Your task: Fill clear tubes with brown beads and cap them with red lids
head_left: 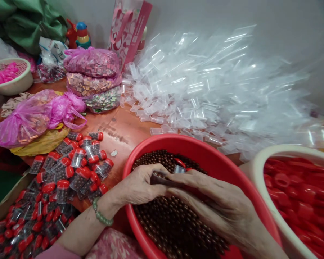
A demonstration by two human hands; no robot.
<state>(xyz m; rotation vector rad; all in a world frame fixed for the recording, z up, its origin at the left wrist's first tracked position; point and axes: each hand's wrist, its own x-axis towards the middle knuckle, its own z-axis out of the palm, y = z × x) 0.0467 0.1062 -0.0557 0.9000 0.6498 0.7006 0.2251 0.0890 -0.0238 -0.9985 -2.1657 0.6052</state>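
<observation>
Both hands meet over a red basin (194, 143) that holds many small dark brown balls (170, 223). My left hand (142, 183), with a green bead bracelet (101, 214) at the wrist, has its fingers wrapped round a small container (160, 178) with dark contents. My right hand (213, 201) reaches in from the right, its fingers stretched out and apart around the container's right end; whether they grip it is hidden. Just behind the fingers, a clear container piece (179, 169) and a red cap (180, 162) lie on the balls.
Filled containers with red caps (62, 190) are heaped at the left, some in a box. Clear empty containers (199, 90) form a large pile at the back. A white tub (259, 158) of red caps stands right. Pink bags (91, 64) sit at the back left.
</observation>
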